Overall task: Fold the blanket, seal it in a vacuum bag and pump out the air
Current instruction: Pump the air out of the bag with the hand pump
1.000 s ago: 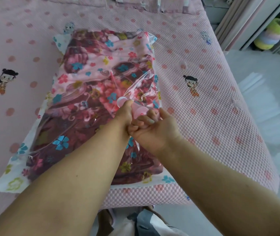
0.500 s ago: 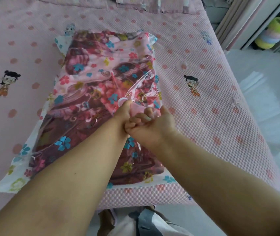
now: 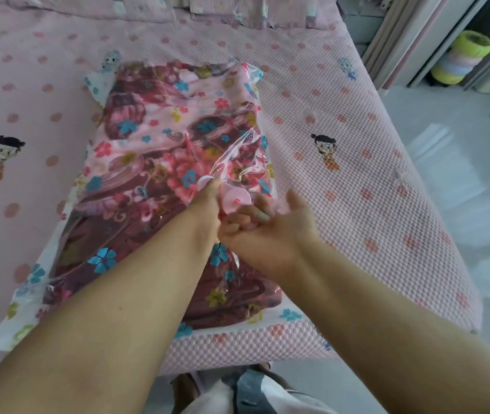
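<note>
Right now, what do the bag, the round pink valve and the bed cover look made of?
Bag: thin clear plastic film, glossy, creased.
Valve: smooth pink hard plastic, probably.
Bed cover: pink woven fabric, matte, with a bumpy waffle-like texture.

Soft, even daylight fills the scene — brightest on the pale floor (image 3: 458, 180) to the right of the bed (image 3: 357, 204), where washed-out patches of glare lie near the bed's edge. The bedspread left of centre sits dimmer and flatter. Thin streaks of sheen cross the vacuum bag (image 3: 232, 147) mid-bed. Shadows are faint. The wide lens bows the bed's edges outward — the far corners smear, and the whole frame looks slightly soft.
</note>
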A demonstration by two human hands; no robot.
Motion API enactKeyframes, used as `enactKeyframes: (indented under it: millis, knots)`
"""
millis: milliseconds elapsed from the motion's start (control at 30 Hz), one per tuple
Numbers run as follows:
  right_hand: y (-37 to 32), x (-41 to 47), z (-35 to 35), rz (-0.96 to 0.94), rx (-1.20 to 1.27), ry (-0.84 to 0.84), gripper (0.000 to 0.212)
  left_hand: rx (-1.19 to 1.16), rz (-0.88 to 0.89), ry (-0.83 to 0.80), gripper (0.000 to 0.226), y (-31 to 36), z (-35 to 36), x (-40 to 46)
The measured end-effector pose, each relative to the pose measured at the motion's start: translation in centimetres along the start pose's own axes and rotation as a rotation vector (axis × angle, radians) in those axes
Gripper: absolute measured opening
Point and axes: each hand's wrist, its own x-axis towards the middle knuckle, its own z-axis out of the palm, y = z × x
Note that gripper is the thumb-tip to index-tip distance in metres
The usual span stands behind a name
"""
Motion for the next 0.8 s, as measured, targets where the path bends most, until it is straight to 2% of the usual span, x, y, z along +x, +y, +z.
enactKeyframes:
  millis: [67, 133, 233, 300, 367, 400, 500, 567, 667, 800]
  knots:
    - [-0.3, -3.2, -2.7, 0.03, -0.05, -0.143, 0.07, 0.049, 0.013, 0.149, 0.038, -0.9, -0.3, 0.5]
    - [-0.4, -5.1, -4.0, -0.053, -0.198, -0.194, 0.072, 0.04, 0.037, 0.185, 0.037, -1.3, -0.6, 0.7]
    - [-0.1, -2.6, -1.9, -0.052, -0.133, -0.077, 0.076, 0.024, 0.036, 0.166, 0.046, -1.3, -0.3, 1.2]
    - [0.2, 0.3, 0.3, -0.047, -0.061, 0.05, 0.075, 0.014, -0.02, 0.053, 0.063, -0.7, -0.2, 1.2]
    - [-0.1, 1.9, 1.4, -0.052, -0.1, 0.124, 0.073, -0.029, -0.059, -0.043, 0.074, -0.3, -0.3, 1.3]
    - [-0.5, 1.5, 0.7, -0.049, -0.157, 0.126, 0.073, -0.031, -0.046, -0.023, 0.072, -0.3, -0.3, 1.3]
    - [-0.5, -2.8, -2.7, 0.043, -0.118, -0.101, 0.075, 0.007, 0.027, 0.138, 0.052, -1.2, -0.5, 1.2]
    - [-0.6, -5.0, -3.8, -0.03, -0.181, -0.165, 0.074, -0.013, 0.057, 0.152, 0.046, -1.4, -0.5, 0.9]
    - [-0.4, -2.6, -1.8, -0.088, -0.17, -0.038, 0.075, -0.006, 0.032, 0.15, 0.052, -1.2, 0.0, 0.9]
    - [-0.2, 2.0, 1.9, -0.056, -0.087, 0.135, 0.073, -0.023, -0.019, 0.02, 0.059, -0.4, -0.1, 0.7]
